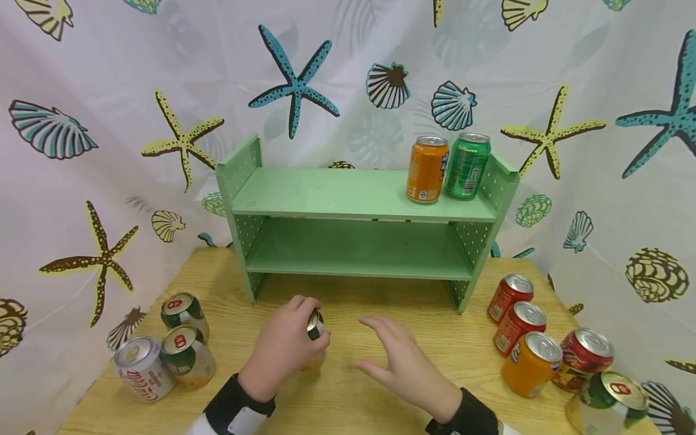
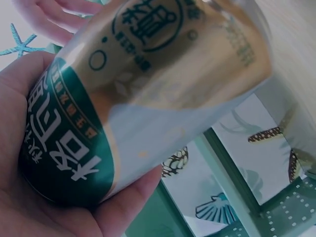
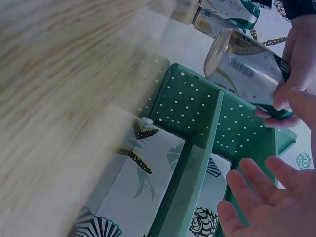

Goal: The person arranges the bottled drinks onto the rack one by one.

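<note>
My left hand grips a green, white and gold drink can near its top, thumb on one side and fingers on the other. In the head view most of this can is hidden behind the hand; its gold lower part shows below the thumb. The right wrist view shows the can's side with a barcode. My right hand is held to the right of the can, apart from it, fingers spread and nothing in it. Beyond both hands stands a green two-tier shelf.
On the upper tier stand an orange can and a green can, at the right end. Left on the table are two green-and-gold cans and a white can. Several red, orange and green-gold cans stand at the right.
</note>
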The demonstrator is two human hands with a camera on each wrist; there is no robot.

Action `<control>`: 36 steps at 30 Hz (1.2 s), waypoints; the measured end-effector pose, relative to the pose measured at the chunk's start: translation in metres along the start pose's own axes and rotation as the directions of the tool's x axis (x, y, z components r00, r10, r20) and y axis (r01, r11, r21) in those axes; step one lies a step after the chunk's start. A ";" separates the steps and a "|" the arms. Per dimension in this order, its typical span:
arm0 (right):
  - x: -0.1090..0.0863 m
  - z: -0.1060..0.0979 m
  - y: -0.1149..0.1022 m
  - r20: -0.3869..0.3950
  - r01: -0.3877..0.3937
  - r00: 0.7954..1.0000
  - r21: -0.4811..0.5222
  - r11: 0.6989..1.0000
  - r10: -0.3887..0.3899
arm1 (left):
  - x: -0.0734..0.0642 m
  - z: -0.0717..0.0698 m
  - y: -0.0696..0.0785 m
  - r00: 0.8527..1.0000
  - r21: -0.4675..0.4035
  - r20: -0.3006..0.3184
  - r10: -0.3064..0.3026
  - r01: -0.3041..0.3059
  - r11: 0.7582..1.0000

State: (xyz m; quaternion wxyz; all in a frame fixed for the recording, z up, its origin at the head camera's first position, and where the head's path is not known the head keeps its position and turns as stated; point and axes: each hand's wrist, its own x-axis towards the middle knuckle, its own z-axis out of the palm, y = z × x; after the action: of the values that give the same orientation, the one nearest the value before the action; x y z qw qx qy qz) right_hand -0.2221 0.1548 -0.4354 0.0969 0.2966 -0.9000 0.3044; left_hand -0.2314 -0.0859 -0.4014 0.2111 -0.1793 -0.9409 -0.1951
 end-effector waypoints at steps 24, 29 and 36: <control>0.012 0.017 -0.008 0.053 -0.111 0.993 0.233 0.966 0.101 | 0.005 0.006 0.040 0.993 -0.065 0.068 0.101 -0.096 0.993; 0.011 0.017 -0.009 0.071 -0.120 0.992 0.251 0.961 0.105 | 0.002 0.008 0.046 0.990 -0.058 0.064 0.129 -0.125 0.990; 0.010 0.017 -0.011 0.139 -0.167 0.983 0.387 0.907 0.122 | 0.000 0.009 0.053 0.988 -0.065 0.031 0.152 -0.150 0.987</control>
State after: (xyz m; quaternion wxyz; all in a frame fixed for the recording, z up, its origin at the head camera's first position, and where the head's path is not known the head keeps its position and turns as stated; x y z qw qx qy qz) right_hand -0.2242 0.1327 -0.4401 -0.0387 0.2590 -0.8431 0.4698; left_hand -0.2123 -0.0367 -0.3938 0.2024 -0.2602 -0.9217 -0.2046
